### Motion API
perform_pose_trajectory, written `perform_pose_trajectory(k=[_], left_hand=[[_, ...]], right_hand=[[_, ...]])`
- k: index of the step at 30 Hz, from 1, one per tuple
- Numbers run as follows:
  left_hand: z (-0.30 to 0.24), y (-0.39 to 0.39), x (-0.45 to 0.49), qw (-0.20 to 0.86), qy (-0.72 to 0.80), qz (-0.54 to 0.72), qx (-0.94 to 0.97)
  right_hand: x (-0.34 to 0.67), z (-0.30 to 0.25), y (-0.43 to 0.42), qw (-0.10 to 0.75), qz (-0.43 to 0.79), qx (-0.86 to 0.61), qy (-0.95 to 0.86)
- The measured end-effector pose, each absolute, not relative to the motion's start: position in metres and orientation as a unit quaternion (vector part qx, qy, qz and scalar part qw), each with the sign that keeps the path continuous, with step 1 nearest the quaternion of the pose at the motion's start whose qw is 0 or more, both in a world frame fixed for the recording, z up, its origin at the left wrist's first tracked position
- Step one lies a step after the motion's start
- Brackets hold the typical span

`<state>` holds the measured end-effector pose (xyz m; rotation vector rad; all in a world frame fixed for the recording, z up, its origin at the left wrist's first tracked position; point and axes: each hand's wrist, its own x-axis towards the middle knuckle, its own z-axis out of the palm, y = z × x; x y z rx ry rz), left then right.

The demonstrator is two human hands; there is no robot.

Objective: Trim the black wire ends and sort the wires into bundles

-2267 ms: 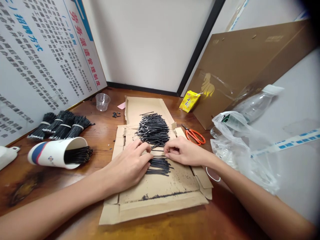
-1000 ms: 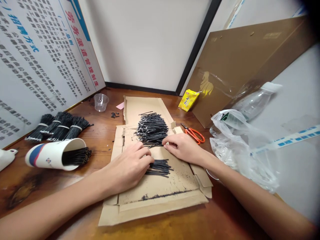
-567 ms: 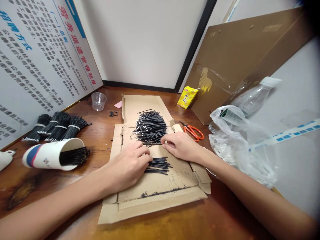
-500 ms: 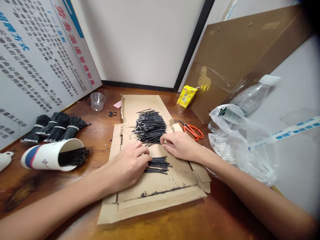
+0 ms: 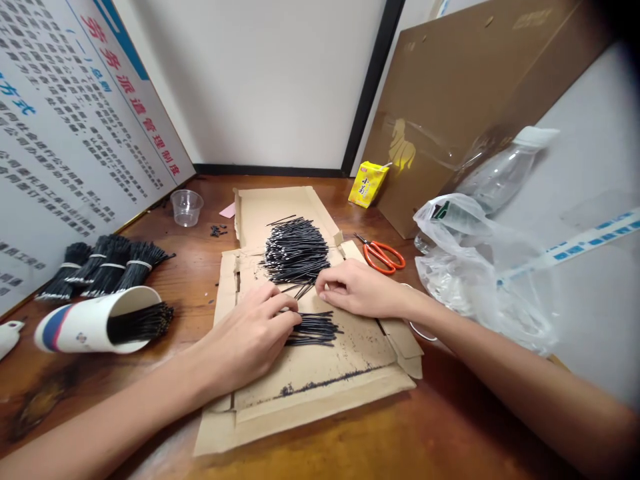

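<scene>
strands (image 5: 303,291) edged from pile (image 5: 296,252), bunch (image 5: 317,328) part-hidden by left fingers (image 5: 284,305)

- My left hand (image 5: 257,327) is bare, with slim fingers and a smooth back.
- My right hand (image 5: 357,287) is bare as well, just as slender, narrowing at the wrist.
- My left forearm (image 5: 145,403) is uncovered and smooth, broadening away from the wrist.
- My right forearm (image 5: 493,360) is bare too, its far part dim with shadow.
- My fingernails are too small to make out.
</scene>
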<state>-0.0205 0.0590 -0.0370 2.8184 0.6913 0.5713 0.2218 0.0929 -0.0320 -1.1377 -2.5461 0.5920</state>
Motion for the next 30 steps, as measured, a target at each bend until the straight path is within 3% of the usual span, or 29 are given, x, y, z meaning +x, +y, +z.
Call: perform_pose_trajectory(k=[3, 11, 20, 30], left_hand=[[-0.036, 0.059, -0.021, 0.094, 0.222, 0.192, 0.951], [-0.035, 0.058, -0.02, 0.086, 0.205, 0.189, 0.957], [-0.036, 0.058, -0.022, 0.081, 0.205, 0.189, 0.957], [-0.036, 0.058, -0.021, 0.074, 0.206, 0.194, 0.956]], right_hand=[[0.222, -0.04, 0.096, 0.168, 0.123, -0.425, -0.881], [0.219, -0.043, 0.095, 0.123, 0.067, -0.428, -0.893], [0.214, -0.035, 0.087, 0.062, 0.051, -0.434, -0.897], [0.216, -0.042, 0.091, 0.116, 0.093, -0.421, -0.895]])
